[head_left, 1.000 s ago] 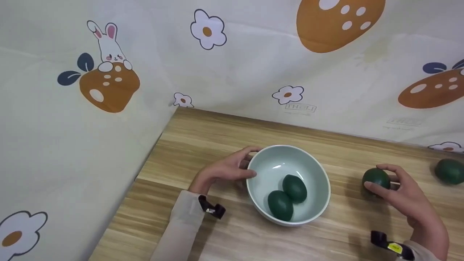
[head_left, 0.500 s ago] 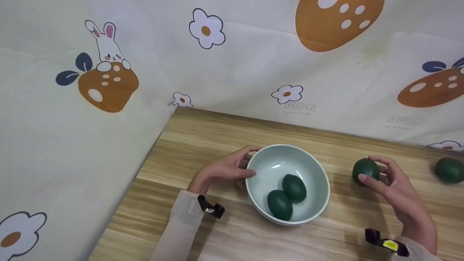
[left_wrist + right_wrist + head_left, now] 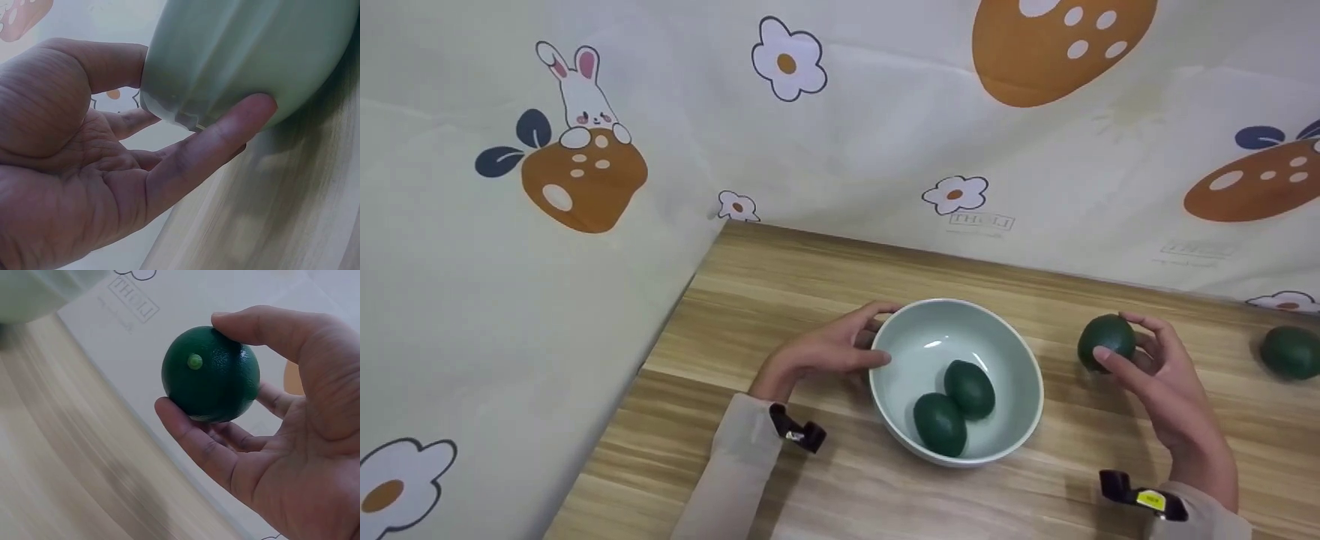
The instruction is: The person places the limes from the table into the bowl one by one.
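My right hand (image 3: pixel 1170 382) holds a dark green lime (image 3: pixel 1107 342) between thumb and fingers, to the right of the bowl. In the right wrist view this lime (image 3: pixel 211 377) shows a small pale stem nub and is held above the wood. A pale green bowl (image 3: pixel 885 405) stands on the table, with two limes (image 3: pixel 969 390) lying against each other inside. At its left side my left hand (image 3: pixel 829 349) grips it, thumb at the rim. The left wrist view shows fingers (image 3: pixel 225 132) against the bowl's ribbed outer wall (image 3: pixel 225 56).
Another lime (image 3: pixel 1290 352) lies on the wooden table (image 3: pixel 780 262) at the far right. A printed cloth (image 3: pixel 855 150) with rabbit, flower and strawberry pictures hangs behind the table and along its left edge.
My right hand has carried the lime leftward and toward the back, closer to the bowl. The left hand, the bowl and the two limes in it have stayed in place.
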Demonstrator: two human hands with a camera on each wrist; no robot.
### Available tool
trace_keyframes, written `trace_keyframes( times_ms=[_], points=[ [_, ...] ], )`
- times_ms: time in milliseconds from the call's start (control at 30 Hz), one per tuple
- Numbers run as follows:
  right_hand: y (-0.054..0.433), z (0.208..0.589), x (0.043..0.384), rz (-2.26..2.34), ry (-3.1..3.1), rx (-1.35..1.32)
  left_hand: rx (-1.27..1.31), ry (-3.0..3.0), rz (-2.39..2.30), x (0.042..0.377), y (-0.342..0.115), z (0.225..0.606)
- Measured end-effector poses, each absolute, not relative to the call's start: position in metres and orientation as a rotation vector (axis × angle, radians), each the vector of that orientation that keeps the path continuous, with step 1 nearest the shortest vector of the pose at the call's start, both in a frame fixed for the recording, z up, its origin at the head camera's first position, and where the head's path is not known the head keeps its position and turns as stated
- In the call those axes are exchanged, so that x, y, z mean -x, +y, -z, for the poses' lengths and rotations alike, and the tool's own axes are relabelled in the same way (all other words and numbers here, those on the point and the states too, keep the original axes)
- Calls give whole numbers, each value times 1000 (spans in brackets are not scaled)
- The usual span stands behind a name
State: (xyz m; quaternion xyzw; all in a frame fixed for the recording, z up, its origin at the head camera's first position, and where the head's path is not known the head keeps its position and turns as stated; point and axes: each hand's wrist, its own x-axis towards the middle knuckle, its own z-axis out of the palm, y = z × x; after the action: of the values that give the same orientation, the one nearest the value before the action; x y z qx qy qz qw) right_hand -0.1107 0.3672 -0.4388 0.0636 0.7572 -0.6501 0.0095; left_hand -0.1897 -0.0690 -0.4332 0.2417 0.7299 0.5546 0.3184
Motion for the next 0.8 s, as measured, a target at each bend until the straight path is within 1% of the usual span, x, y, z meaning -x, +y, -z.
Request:
trace_keyframes(
  times_ms=[167, 800],
  points=[
    [358, 437, 113, 2065, 2368, -163, -655, 1921, -1458, 190, -69, 433],
    [342, 415, 111, 1793, 2587, -112, -607, 1940, -1450, 188, -69, 431]
  ],
)
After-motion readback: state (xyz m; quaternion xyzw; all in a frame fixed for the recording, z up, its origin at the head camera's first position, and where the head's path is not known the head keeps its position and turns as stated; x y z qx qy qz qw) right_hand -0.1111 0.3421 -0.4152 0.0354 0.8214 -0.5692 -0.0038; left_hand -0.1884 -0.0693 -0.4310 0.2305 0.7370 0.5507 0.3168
